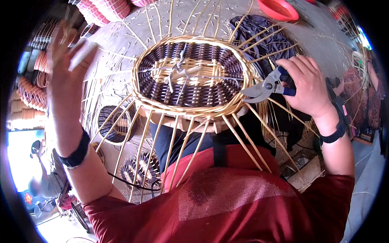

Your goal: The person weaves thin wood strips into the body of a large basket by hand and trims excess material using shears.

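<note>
An oval wicker basket base (pixel 219 91) rests in front of me, woven in dark brown and pale willow with a pale twisted rim. Long pale willow stakes (pixel 173 152) fan out all around it. String is tied across its middle and knotted over a short stick (pixel 189 76). My right hand (pixel 306 83) grips pruning shears (pixel 265 89) with dark blue handles; their blades lie at the basket's right rim, by the stakes. My left hand (pixel 65 73) is raised off to the left, away from the basket, fingers spread and blurred by motion.
A round dark basket (pixel 117 123) and a spiky woven piece (pixel 139 172) lie on the floor at left. Stacked baskets (pixel 32 95) line the far left. Dark cloth (pixel 263 38), a red basin (pixel 278 9) and scattered cuttings lie beyond. Another person (pixel 354 97) sits at far right.
</note>
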